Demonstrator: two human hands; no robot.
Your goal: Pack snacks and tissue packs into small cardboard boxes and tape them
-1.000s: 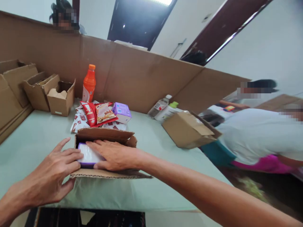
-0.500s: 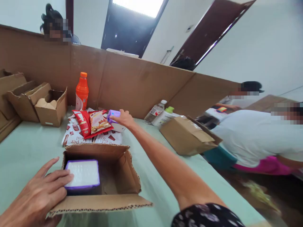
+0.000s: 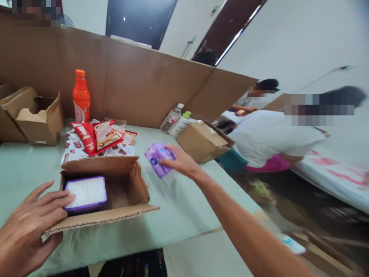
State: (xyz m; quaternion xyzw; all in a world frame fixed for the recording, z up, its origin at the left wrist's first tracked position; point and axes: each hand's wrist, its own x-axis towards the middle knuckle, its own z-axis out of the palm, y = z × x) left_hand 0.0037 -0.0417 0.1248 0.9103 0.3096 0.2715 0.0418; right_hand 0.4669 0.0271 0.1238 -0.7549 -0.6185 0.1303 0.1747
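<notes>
An open cardboard box [image 3: 141,179] stands on the green-covered table in front of me. Inside its left part lies a white tissue pack with purple edges [image 3: 86,192]. My left hand [image 3: 37,219] grips the box's near left wall, thumb outside, with fingertips resting on that pack. To the right of the box, my right hand [image 3: 180,159] holds a purple tissue pack [image 3: 158,157] above the table, fingers closed round its right side. Behind the box, red snack bags [image 3: 105,135] lie on white printed packets [image 3: 75,150].
An orange bottle [image 3: 81,98] stands against the cardboard partition [image 3: 138,77]. Small cartons [image 3: 43,123] are at the left. A clear bottle [image 3: 172,118], a white bottle with a green cap [image 3: 181,123] and a tilted carton [image 3: 200,140] sit at the right. Other people are beyond.
My right hand has brought the purple tissue pack from behind the box to its right side, nearer me. The view has turned right and down. My left hand stays at the box.
</notes>
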